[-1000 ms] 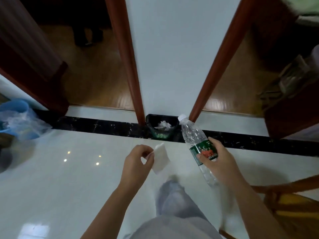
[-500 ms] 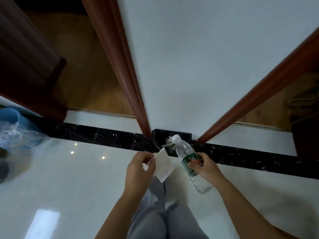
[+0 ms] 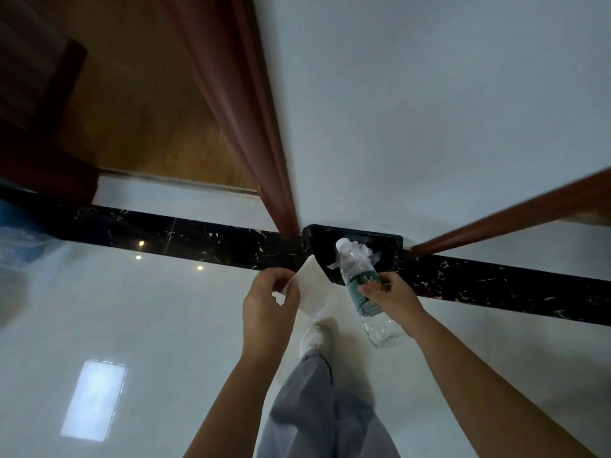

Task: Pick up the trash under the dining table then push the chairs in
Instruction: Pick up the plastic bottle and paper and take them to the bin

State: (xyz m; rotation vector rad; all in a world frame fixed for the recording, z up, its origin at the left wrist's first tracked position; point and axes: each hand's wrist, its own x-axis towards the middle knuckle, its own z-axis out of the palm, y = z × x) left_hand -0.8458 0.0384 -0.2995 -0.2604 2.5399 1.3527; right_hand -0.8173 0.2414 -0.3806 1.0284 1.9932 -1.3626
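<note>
My left hand (image 3: 267, 309) pinches a white paper tissue (image 3: 310, 287) by its left edge, and the sheet hangs over the near left rim of a black trash bin (image 3: 390, 247). The bin stands against the white wall. Crumpled white paper (image 3: 365, 251) lies inside it. My right hand (image 3: 393, 294) grips a clear plastic water bottle (image 3: 362, 289) around its green label. Its white cap points up and away over the bin's opening, and its base tilts toward me.
Red-brown door frames (image 3: 251, 133) flank the white wall (image 3: 429, 110) on both sides. A black marble strip (image 3: 185, 238) crosses the glossy white floor. A blue container wrapped in clear plastic (image 3: 20, 239) sits at the far left. My grey trouser leg and white shoe (image 3: 314, 338) are below the hands.
I have stepped closer to the bin, which now looks larger. Both hands moved forward, bringing the tissue to the bin's rim and the bottle's cap over its opening.
</note>
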